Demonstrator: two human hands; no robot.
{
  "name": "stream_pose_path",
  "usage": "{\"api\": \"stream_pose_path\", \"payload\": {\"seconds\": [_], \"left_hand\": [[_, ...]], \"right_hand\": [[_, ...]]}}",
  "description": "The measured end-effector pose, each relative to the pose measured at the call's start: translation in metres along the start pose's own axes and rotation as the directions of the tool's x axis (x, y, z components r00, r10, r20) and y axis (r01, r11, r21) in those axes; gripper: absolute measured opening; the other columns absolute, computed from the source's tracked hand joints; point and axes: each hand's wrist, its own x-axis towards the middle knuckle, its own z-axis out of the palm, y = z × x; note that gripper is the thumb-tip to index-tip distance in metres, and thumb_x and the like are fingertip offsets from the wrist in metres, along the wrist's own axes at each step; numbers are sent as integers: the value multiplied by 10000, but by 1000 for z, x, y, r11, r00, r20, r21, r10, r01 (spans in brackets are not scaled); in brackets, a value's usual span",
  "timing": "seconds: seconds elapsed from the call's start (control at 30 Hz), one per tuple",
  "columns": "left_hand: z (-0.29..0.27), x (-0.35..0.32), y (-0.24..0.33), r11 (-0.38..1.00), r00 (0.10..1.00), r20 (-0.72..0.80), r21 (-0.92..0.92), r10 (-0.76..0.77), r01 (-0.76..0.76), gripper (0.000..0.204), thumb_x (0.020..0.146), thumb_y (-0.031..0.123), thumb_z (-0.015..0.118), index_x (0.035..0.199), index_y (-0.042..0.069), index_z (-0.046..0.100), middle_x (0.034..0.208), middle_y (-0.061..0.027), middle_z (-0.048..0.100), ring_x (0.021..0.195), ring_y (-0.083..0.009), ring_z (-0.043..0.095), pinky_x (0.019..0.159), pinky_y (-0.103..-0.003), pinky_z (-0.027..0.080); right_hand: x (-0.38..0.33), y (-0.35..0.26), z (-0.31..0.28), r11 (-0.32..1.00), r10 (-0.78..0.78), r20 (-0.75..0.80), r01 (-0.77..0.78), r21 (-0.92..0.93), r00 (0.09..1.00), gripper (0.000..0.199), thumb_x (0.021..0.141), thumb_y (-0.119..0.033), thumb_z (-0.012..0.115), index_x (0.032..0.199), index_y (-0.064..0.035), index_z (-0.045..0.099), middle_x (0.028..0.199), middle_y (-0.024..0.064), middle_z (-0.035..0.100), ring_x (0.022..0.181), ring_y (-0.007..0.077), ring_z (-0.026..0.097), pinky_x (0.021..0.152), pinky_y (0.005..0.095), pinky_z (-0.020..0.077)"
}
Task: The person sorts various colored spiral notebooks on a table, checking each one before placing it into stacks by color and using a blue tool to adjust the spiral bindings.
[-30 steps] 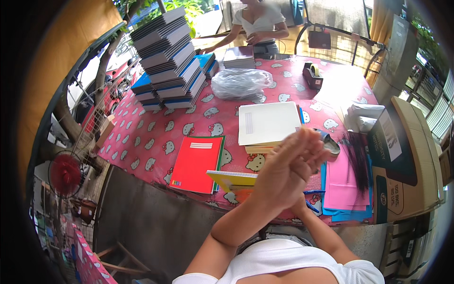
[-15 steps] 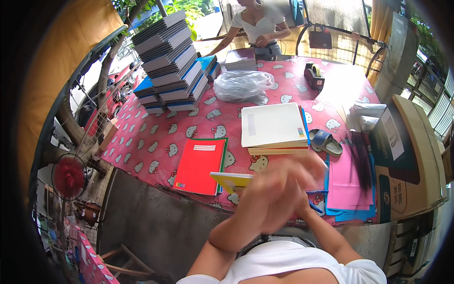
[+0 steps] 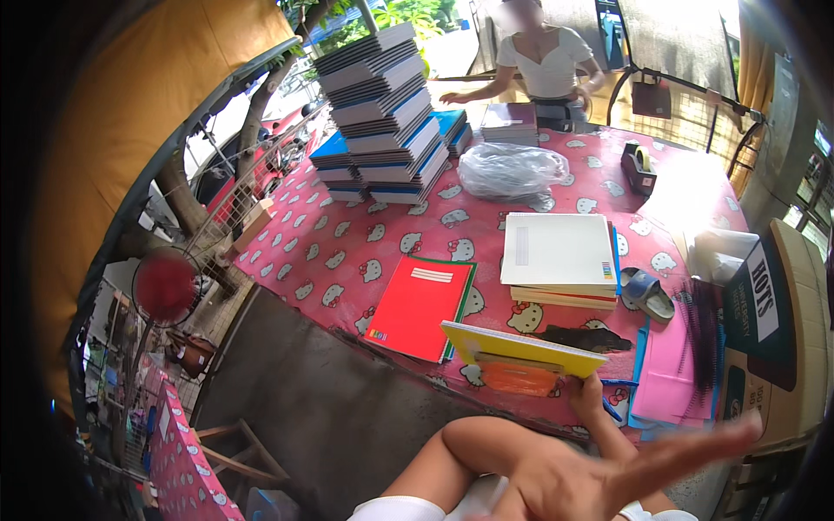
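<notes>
Head view shows, at left on the pink patterned bench (image 3: 304, 259), a red rectangular notebook (image 3: 421, 304), lying flat. Next comes the yellow-covered paper notebook (image 3: 501, 346), tilted up near the bench's front edge; the right hand (image 3: 588, 396) closes partly hidden fingers on its right end. Lower, the bare left hand (image 3: 584, 479) spreads its fingers, blurred and seemingly empty. Because only one end is gripped, a slack hold could let the yellow-covered paper notebook twist or drop. Farther right, thin black coils (image 3: 702, 337) lie loose on pink sheets (image 3: 665, 391); a careless brush may scatter them.

Head-height fisheye view, downward and forward across the pink table (image 3: 343, 227) close below
</notes>
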Motion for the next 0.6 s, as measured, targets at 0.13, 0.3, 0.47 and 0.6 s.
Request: {"api": "stream_pose_path", "payload": {"seconds": [0.13,0.3,0.47,0.6], "left_hand": [[-13,28,30,961,982,184,277,-31,-22,863,878,724,248,1102,6,672,1418,-434,91,1404,-397,140,1115,-407,190],[-12,47,69,647,669,159,-172,-726,743,921,864,748,153,1170,30,642,1430,-442,6,1417,-384,108,1132,-348,147],[-20,17,53,642,698,200,-283,-687,713,888,904,678,91,1198,30,622,1424,-451,62,1387,-460,143,1117,-392,118],[-25,20,41,778,783,236,-136,-576,613,749,956,547,167,1107,3,659,1412,-442,161,1339,-537,189,1068,-524,193]], "right_hand": [[-5,5,-10,996,74,-20,-73,48,997,272,842,43,557,1109,-7,555,992,158,635,909,242,627,800,340,491],[-5,24,-25,994,33,-16,-35,-107,999,227,835,12,570,1059,-19,558,979,200,608,909,381,599,790,393,475],[-6,25,-23,995,63,1,-63,-82,998,224,836,2,570,1058,-22,561,970,198,609,911,380,597,787,399,476],[-5,24,-23,994,33,-12,-34,-104,999,224,837,-6,577,1059,-26,563,975,197,612,909,374,604,790,397,478]]}}
